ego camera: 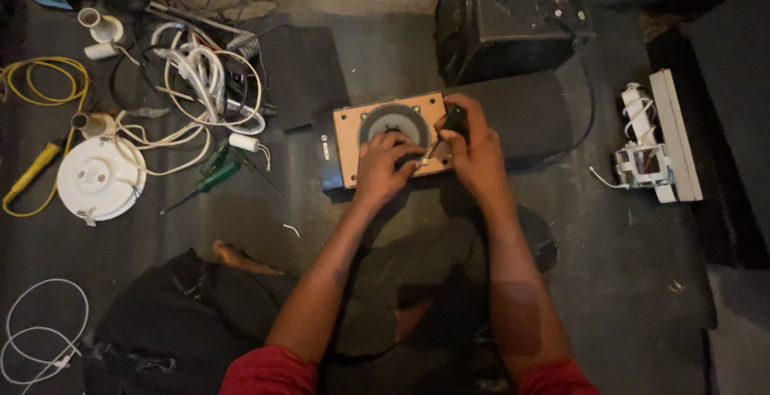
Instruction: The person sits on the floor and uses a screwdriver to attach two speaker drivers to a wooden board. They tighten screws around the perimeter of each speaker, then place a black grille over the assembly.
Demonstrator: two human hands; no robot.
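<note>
Speaker panel (353, 134) lies on the floor ahead; left hand (383, 166) presses it, grip empty; right hand (473, 150) grips a screwdriver (451, 126): best kept square to the screw

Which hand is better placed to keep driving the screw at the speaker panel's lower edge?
Probably the right hand: it grips the dark-handled screwdriver with the tip angled down toward the speaker panel edge. The left hand holds no tool; it rests on the panel beside the tip, steadying it.
</note>
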